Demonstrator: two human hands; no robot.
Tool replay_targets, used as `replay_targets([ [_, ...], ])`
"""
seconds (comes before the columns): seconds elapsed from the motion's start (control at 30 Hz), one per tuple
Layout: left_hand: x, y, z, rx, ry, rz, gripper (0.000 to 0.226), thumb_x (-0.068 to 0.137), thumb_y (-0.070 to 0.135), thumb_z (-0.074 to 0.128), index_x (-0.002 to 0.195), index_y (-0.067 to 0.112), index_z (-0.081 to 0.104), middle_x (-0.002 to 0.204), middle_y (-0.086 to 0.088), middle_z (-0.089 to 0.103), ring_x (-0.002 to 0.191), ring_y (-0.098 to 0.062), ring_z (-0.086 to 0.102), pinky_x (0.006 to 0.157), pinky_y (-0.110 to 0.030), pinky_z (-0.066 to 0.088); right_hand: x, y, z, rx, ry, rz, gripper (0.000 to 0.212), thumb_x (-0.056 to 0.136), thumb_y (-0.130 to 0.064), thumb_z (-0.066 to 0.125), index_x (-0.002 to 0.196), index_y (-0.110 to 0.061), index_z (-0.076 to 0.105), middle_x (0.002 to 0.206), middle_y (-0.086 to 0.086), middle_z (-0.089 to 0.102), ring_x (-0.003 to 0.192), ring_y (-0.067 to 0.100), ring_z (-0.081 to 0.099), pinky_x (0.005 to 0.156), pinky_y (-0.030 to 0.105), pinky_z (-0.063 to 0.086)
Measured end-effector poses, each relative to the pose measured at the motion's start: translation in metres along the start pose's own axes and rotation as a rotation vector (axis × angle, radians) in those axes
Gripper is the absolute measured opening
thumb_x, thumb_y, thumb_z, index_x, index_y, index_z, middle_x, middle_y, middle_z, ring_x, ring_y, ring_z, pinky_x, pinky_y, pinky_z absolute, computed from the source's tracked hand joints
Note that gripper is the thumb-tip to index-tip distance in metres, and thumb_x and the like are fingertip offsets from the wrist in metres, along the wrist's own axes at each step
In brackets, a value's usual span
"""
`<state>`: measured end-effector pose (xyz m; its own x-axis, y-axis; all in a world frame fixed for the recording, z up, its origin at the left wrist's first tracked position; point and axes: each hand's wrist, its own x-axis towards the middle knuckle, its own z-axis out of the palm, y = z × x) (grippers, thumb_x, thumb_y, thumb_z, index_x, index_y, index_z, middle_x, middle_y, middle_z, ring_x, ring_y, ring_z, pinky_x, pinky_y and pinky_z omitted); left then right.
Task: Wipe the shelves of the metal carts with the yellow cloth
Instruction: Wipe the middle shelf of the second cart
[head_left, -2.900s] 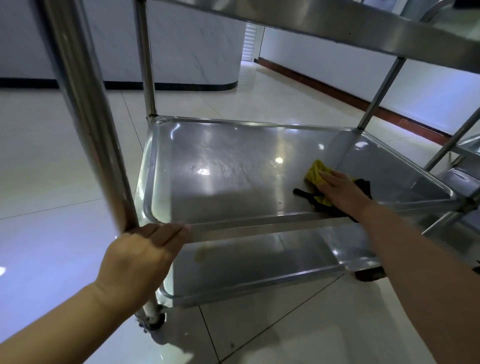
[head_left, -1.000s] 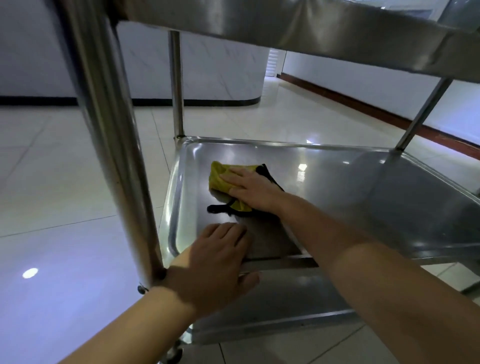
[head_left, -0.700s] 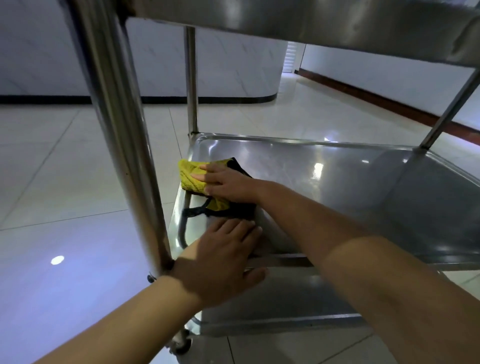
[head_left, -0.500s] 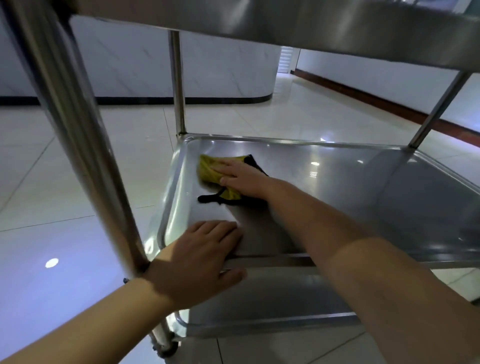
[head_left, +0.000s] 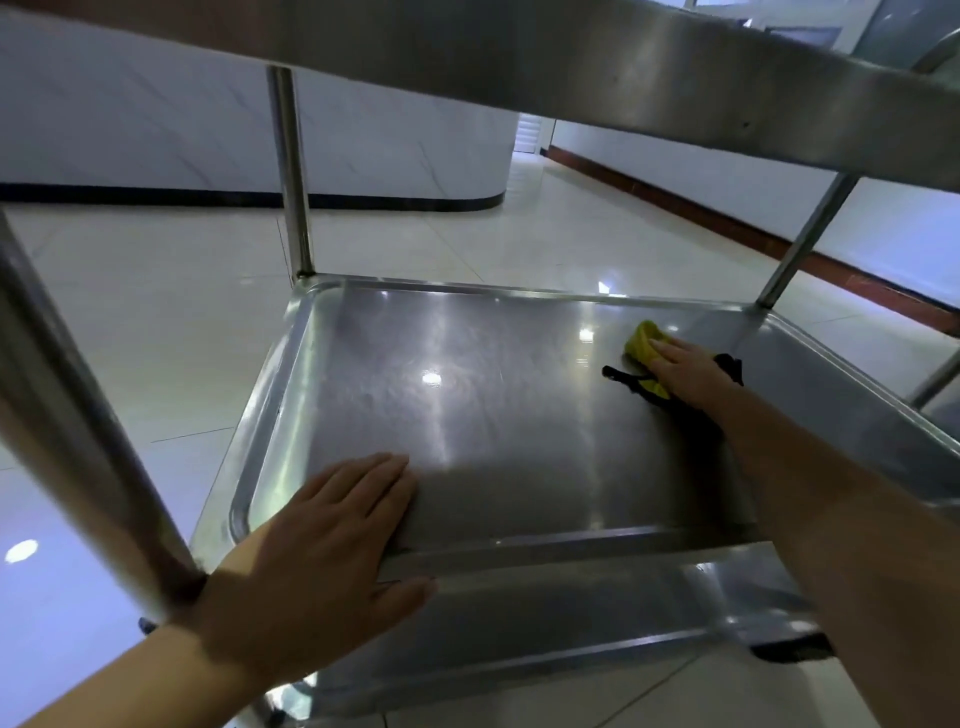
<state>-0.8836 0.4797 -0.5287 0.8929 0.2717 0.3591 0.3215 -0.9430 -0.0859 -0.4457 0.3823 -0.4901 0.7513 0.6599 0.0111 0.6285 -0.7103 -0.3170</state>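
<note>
Right hand: the right hand (head_left: 688, 376) lies flat, palm down, on the crumpled yellow cloth with black trim (head_left: 643, 347), fingers straight and together, pressing it onto the shelf rather than curling round it.
Cloth: it sits under and just beyond the right fingertips, in the far right part of the middle shelf; the yellow bunch pokes out ahead of the fingers, toward the far rim, while black strips trail out at the thumb side and behind the knuckles.
Cloth axis: its long axis runs roughly along the line of the hand — from the near right toward the far left; how much lies hidden under the palm I cannot tell.
Left hand: the left hand (head_left: 317, 561) rests open on the near rim, fingers flat on the shelf surface, thumb spread along the rim's outer face; it holds nothing.
Shelf: the shiny stainless-steel middle tray shelf of the metal cart (head_left: 467, 395) spreads between the two hands, well lit with ceiling reflections.
Frame: a round steel corner post (head_left: 88, 441) stands just beside the left wrist — the upper shelf's edge (head_left: 597, 73) crosses overhead.
Below: a lower steel shelf (head_left: 545, 618) shows under the near rim.
Floor: glossy pale floor tiles (head_left: 156, 332) surround the cart.
</note>
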Motion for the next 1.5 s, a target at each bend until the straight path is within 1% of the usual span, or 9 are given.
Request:
replay_targets([
  [0.37,0.002,0.0,0.006,-0.072,-0.124,-0.036,0.083,0.072,0.07,0.04,0.12,0.008,0.066,0.127,-0.012,0.061,0.116,-0.023,0.059,0.096,-0.034,0.032,0.008,-0.146,0.046,-0.053,-0.114,-0.36,0.047,0.101,-0.036,0.041,0.147,-0.031,0.034,0.159,-0.003,0.02,0.146,0.02,0.018,0.118,0.03,0.011],
  [0.5,0.003,-0.001,-0.003,-0.152,-0.153,-0.064,0.084,0.073,0.071,0.035,0.121,0.01,0.065,0.127,-0.01,0.06,0.116,-0.02,0.059,0.094,-0.036,0.051,0.0,-0.217,0.068,-0.047,-0.183,-0.497,0.047,0.101,-0.035,0.04,0.147,-0.033,0.034,0.16,-0.004,0.017,0.144,0.021,0.02,0.115,0.031,0.015],
  [0.63,0.008,-0.002,-0.011,-0.131,-0.167,-0.034,0.099,0.069,0.072,0.007,0.151,0.015,0.01,0.152,-0.004,-0.005,0.142,-0.013,0.0,0.116,-0.036,0.002,-0.008,-0.273,0.084,-0.019,-0.258,-0.614,0.048,0.101,-0.034,0.041,0.148,-0.036,0.032,0.159,-0.006,0.018,0.144,0.02,0.02,0.115,0.03,0.013],
  [0.73,0.013,-0.006,-0.016,-0.084,-0.117,-0.032,0.101,0.068,0.072,0.01,0.147,0.012,0.03,0.152,-0.011,0.017,0.14,-0.014,0.021,0.113,-0.037,0.016,-0.011,-0.293,0.091,0.008,-0.319,-0.663,0.05,0.099,-0.03,0.045,0.147,-0.036,0.033,0.159,-0.006,0.017,0.145,0.019,0.018,0.117,0.032,0.012],
  [0.83,0.01,-0.002,-0.012,-0.127,-0.209,-0.022,0.107,0.061,0.072,-0.001,0.152,0.015,0.001,0.146,0.0,-0.016,0.142,-0.012,-0.006,0.111,-0.034,-0.009,-0.014,-0.298,0.093,0.099,-0.383,-0.7,0.052,0.096,-0.023,0.052,0.145,-0.031,0.039,0.159,-0.005,0.019,0.145,0.019,0.018,0.12,0.035,0.012],
  [0.97,0.009,-0.004,-0.013,-0.098,-0.176,-0.078,0.091,0.076,0.071,0.022,0.146,0.014,0.035,0.152,-0.006,0.027,0.14,-0.017,0.03,0.113,-0.035,0.015,-0.031,-0.3,0.094,0.123,-0.435,-0.759,0.05,0.095,-0.018,0.056,0.143,-0.021,0.043,0.159,-0.001,0.02,0.146,0.018,0.016,0.119,0.03,0.008],
  [1.07,0.004,-0.002,-0.012,-0.136,-0.115,-0.043,0.08,0.07,0.073,0.037,0.119,0.016,0.067,0.12,0.0,0.066,0.11,-0.014,0.063,0.092,-0.028,0.048,-0.052,-0.295,0.092,0.168,-0.474,-0.781,0.048,0.095,-0.018,0.057,0.142,-0.021,0.045,0.158,-0.002,0.021,0.146,0.016,0.014,0.119,0.032,0.007],
  [1.27,-0.007,-0.002,-0.018,-0.184,0.033,0.002,0.04,0.075,0.061,0.052,0.087,0.024,0.062,0.086,0.009,0.058,0.079,-0.009,0.051,0.068,-0.023,0.049,-0.097,-0.272,0.082,0.208,-0.557,-0.844,0.047,0.095,-0.016,0.057,0.14,-0.024,0.047,0.159,-0.005,0.02,0.146,0.014,0.013,0.12,0.036,0.009],
  [1.5,-0.029,0.004,-0.016,-0.04,0.428,0.252,0.01,0.086,0.017,0.057,0.078,0.013,0.061,0.074,-0.004,0.055,0.071,-0.021,0.044,0.065,-0.03,0.037,-0.154,-0.249,0.074,0.224,-0.57,-0.866,0.047,0.094,-0.013,0.057,0.139,-0.023,0.049,0.159,-0.004,0.019,0.147,0.014,0.01,0.121,0.04,0.008],
])
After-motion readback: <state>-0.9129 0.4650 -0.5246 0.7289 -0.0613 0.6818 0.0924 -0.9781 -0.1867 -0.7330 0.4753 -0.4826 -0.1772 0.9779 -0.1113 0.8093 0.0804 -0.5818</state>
